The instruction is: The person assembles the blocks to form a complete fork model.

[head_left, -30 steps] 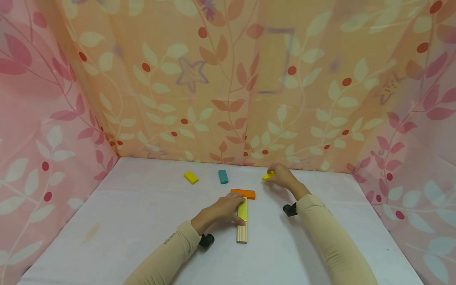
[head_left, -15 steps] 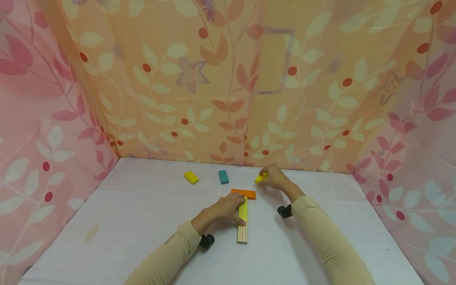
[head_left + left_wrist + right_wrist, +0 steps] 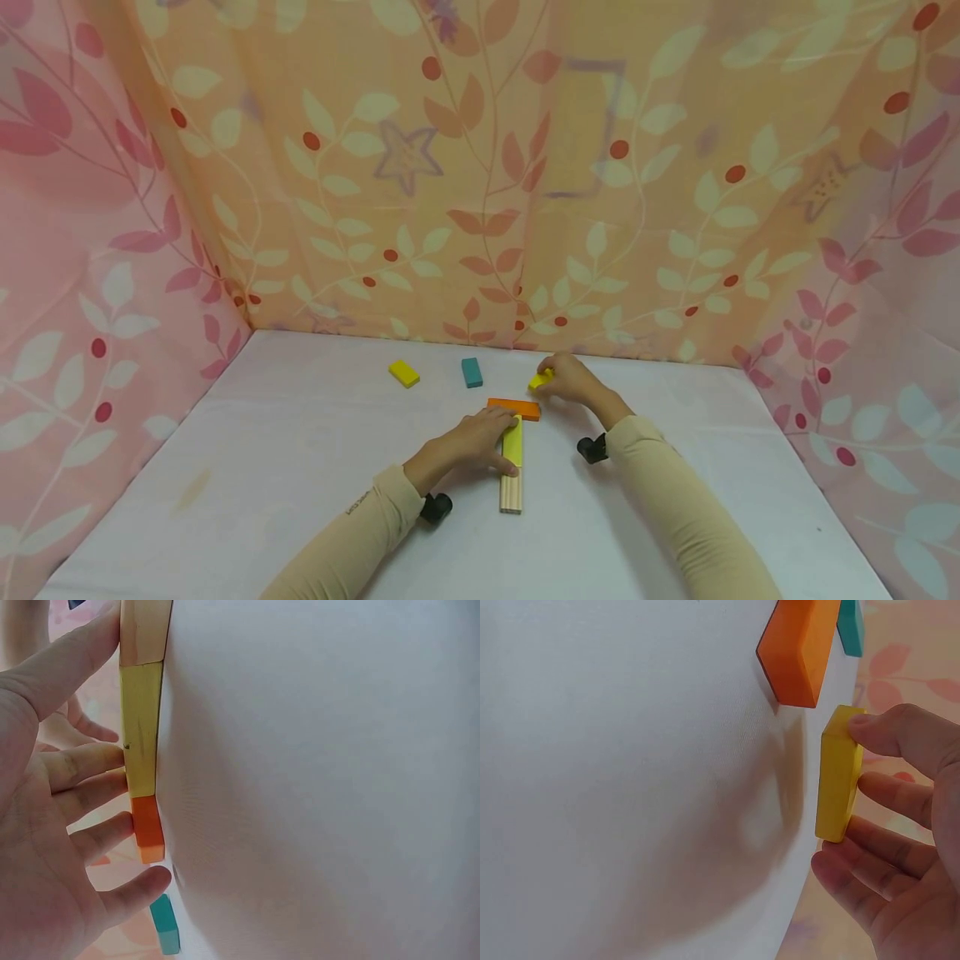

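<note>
My right hand [image 3: 576, 379] pinches a small yellow block [image 3: 838, 780] between thumb and fingers. In the right wrist view its shadow falls apart from it on the white surface. In the head view that block is just behind the right end of an orange block [image 3: 529, 409], which lies crosswise. A pale yellow block [image 3: 512, 446] runs from the orange one toward the front, with a bare wood block [image 3: 511, 497] end to end with it. My left hand [image 3: 467, 437] rests over this row, its fairly straight fingertips touching the pale yellow and orange blocks and the thumb near the wood joint.
Farther back on the white table [image 3: 300, 450] lie a teal block [image 3: 472, 372] and, left of it, another yellow block [image 3: 404, 373]. Floral cloth [image 3: 480, 208] hangs along the back and both sides. A black wrist camera [image 3: 592, 449] sits under the right wrist.
My right hand has moved left and slightly forward with the yellow block, closer to the orange block. The left hand and the row under it have stayed in place.
</note>
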`<action>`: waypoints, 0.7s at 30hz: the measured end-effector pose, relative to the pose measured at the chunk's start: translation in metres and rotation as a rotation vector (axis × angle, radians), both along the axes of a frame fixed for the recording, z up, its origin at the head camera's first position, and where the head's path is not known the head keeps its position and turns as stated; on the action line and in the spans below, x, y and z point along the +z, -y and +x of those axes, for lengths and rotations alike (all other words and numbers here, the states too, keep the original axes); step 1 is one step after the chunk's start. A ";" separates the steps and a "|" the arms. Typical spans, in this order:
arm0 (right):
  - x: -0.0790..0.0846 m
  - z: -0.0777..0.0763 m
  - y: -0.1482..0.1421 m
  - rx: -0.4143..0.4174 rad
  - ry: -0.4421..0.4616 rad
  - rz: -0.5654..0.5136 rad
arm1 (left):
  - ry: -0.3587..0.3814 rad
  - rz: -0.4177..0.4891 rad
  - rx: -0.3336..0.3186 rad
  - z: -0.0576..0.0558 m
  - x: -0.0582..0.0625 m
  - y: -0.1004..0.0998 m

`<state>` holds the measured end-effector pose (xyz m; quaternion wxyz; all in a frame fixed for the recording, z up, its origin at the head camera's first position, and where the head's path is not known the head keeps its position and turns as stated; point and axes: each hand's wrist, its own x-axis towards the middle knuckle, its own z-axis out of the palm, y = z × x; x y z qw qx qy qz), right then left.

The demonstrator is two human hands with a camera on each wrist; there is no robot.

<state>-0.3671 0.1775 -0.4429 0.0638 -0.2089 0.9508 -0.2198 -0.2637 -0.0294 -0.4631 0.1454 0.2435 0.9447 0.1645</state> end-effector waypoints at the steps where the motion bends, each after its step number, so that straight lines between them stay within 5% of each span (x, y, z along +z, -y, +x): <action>1: 0.000 0.000 0.001 0.001 0.001 -0.002 | -0.003 -0.001 -0.003 0.000 0.000 0.000; 21: -0.004 0.000 0.011 -0.026 0.048 0.045 | -0.007 0.004 -0.009 -0.001 -0.002 0.001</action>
